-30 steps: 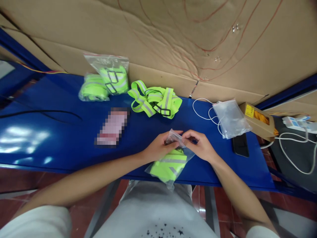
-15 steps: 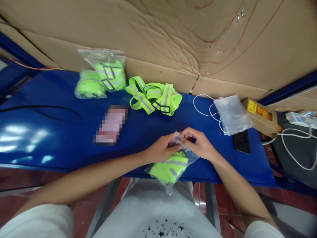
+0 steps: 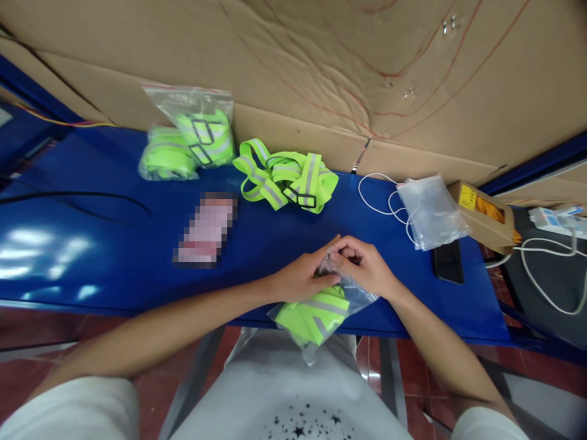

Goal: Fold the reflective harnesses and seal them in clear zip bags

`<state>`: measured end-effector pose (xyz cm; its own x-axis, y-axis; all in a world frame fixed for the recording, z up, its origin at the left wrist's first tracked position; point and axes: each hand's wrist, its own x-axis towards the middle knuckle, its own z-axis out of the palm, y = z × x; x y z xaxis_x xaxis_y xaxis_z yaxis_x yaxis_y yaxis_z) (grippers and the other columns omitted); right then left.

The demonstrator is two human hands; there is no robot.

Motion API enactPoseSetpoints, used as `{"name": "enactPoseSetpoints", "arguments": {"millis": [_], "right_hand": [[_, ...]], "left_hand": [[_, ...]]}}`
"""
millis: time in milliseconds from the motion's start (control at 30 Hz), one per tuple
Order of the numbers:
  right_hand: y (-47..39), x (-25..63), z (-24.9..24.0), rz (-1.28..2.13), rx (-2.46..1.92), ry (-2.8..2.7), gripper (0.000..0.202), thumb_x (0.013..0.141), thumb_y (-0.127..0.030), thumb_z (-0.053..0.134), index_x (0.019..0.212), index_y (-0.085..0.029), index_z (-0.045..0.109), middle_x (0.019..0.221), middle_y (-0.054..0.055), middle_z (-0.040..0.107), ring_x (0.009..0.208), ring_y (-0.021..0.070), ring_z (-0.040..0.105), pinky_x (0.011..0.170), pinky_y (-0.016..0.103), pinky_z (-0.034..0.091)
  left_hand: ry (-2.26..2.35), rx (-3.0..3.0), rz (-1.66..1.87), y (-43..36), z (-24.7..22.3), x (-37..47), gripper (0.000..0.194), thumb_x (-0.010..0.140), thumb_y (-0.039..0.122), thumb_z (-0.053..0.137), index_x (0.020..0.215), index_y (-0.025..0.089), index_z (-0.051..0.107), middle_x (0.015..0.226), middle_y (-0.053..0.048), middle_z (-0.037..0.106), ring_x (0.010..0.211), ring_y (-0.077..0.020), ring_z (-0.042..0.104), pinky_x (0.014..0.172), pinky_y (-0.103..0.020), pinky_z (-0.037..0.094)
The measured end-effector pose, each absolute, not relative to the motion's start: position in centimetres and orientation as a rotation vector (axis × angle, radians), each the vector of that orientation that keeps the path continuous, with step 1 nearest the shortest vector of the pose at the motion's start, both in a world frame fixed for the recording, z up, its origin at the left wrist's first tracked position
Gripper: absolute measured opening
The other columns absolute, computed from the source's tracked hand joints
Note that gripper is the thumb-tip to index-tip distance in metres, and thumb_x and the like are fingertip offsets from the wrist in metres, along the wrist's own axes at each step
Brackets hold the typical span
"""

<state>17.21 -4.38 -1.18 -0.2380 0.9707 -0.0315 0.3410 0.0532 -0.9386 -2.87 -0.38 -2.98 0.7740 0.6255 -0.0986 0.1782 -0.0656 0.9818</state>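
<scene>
A clear plastic bag [image 3: 308, 353] lies at the table's front edge, its lower end jutting past it. Inside is a folded neon-yellow reflective strap [image 3: 314, 315] with grey stripes. My left hand [image 3: 309, 275] is closed on the bag's upper part from the left, thumb across the plastic. From the right, my right hand [image 3: 364, 263] pinches the bag's top between thumb and curled fingers. The fingertips of both hands nearly meet there, and the gathered plastic partly hides behind them. Beyond the hands lies a loose tangle of reflective strap [image 3: 312, 180] with a black buckle.
Two filled bags of strap [image 3: 206, 137] lean at the back left against the cardboard wall [image 3: 293, 79]. A pixelated flat item [image 3: 206, 231] lies left of centre. To the right are empty clear bags [image 3: 431, 214], a black phone [image 3: 448, 263], a cardboard box [image 3: 483, 217] and a white cable [image 3: 373, 177].
The bag's top is more bunched under my fingers, and its right corner has spread slightly to the right. My left fingers reach a little farther up. The loose strap has stayed put.
</scene>
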Motion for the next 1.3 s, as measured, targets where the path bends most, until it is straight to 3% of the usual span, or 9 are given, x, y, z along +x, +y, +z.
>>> {"name": "enactPoseSetpoints", "arguments": {"millis": [100, 167, 233, 333, 433, 567, 900, 1133, 1300], "right_hand": [[-4.5, 17.2, -1.0, 1.141, -1.355, -1.688, 0.023, 0.1, -0.044, 0.062, 0.102, -0.022, 0.068, 0.067, -0.003, 0.06, 0.059, 0.011, 0.051, 0.059, 0.025, 0.039], [-4.6, 17.2, -0.9, 1.096, -1.377, -1.689, 0.024, 0.101, -0.045, 0.062, 0.103, -0.022, 0.069, 0.069, -0.003, 0.062, 0.061, 0.0118, 0.054, 0.061, 0.026, 0.041], [-4.5, 17.4, -0.8, 1.059, -1.394, -1.683, 0.026, 0.1, -0.046, 0.063, 0.105, -0.022, 0.07, 0.069, -0.002, 0.064, 0.062, 0.0124, 0.057, 0.062, 0.026, 0.043], [-4.4, 17.6, -0.5, 1.089, -1.365, -1.682, 0.028, 0.099, -0.047, 0.065, 0.11, -0.022, 0.072, 0.074, -0.001, 0.068, 0.066, 0.0128, 0.061, 0.066, 0.026, 0.047], [-4.4, 17.7, -0.5, 1.134, -1.346, -1.672, 0.025, 0.099, -0.045, 0.066, 0.105, -0.022, 0.072, 0.086, 0.001, 0.074, 0.074, 0.0133, 0.066, 0.071, 0.026, 0.05], [-4.4, 17.5, -0.9, 1.088, -1.36, -1.666, 0.021, 0.097, -0.041, 0.069, 0.095, -0.021, 0.072, 0.09, 0.002, 0.076, 0.075, 0.0127, 0.067, 0.07, 0.024, 0.05], [-4.5, 17.3, -0.9, 0.781, -1.341, -1.877, 0.01, 0.098, -0.03, 0.07, 0.094, -0.021, 0.07, 0.085, 0.0, 0.073, 0.074, 0.0119, 0.063, 0.07, 0.024, 0.048], [-4.6, 17.5, -1.2, 0.749, -1.239, -1.983, 0.012, 0.104, -0.028, 0.058, 0.098, -0.02, 0.064, 0.09, 0.003, 0.069, 0.081, 0.0132, 0.064, 0.073, 0.023, 0.048], [-4.6, 17.7, -1.2, 0.788, -1.3, -1.985, 0.02, 0.103, -0.041, 0.061, 0.1, -0.021, 0.064, 0.07, -0.004, 0.06, 0.058, 0.0088, 0.052, 0.058, 0.02, 0.041]], "left_hand": [[0.605, 1.562, 0.429, -0.6, -2.8, -2.9, 0.051, 0.09, 0.04, 0.073, 0.137, 0.022, 0.062, 0.13, -0.011, 0.073, 0.115, -0.0278, 0.07, 0.101, -0.042, 0.053], [0.605, 1.463, 0.491, -0.7, -2.7, -2.9, 0.057, 0.09, 0.041, 0.074, 0.141, 0.023, 0.058, 0.136, -0.012, 0.07, 0.122, -0.027, 0.068, 0.103, -0.04, 0.053], [0.617, 1.344, 0.567, -0.5, -2.6, -3.0, 0.055, 0.091, 0.044, 0.075, 0.138, 0.022, 0.058, 0.127, -0.012, 0.072, 0.112, -0.0239, 0.071, 0.093, -0.035, 0.055], [0.681, 1.29, 0.682, 0.2, -2.4, -3.3, 0.035, 0.092, 0.045, 0.074, 0.112, 0.018, 0.068, 0.102, -0.007, 0.074, 0.091, -0.0177, 0.071, 0.08, -0.027, 0.054], [0.738, 1.361, 0.753, 1.0, -2.2, -3.7, 0.028, 0.093, 0.044, 0.072, 0.094, 0.016, 0.071, 0.09, -0.003, 0.073, 0.085, -0.0148, 0.068, 0.077, -0.024, 0.051], [0.757, 1.492, 0.748, 1.4, -2.2, -4.0, 0.026, 0.095, 0.042, 0.069, 0.096, 0.016, 0.073, 0.091, -0.003, 0.074, 0.084, -0.0143, 0.067, 0.078, -0.024, 0.05], [0.766, 1.624, 0.723, 1.3, -2.7, -4.0, 0.021, 0.097, 0.037, 0.066, 0.096, 0.018, 0.072, 0.091, -0.002, 0.075, 0.086, -0.0152, 0.069, 0.08, -0.025, 0.052], [0.691, 1.679, 0.707, 0.8, -2.5, -4.0, 0.022, 0.1, 0.038, 0.062, 0.098, 0.017, 0.068, 0.09, -0.002, 0.072, 0.081, -0.0136, 0.067, 0.075, -0.024, 0.05], [0.686, 1.682, 0.707, 1.2, -2.0, -4.2, 0.022, 0.098, 0.038, 0.065, 0.096, 0.016, 0.07, 0.09, -0.002, 0.072, 0.08, -0.0133, 0.064, 0.074, -0.024, 0.048]]}}
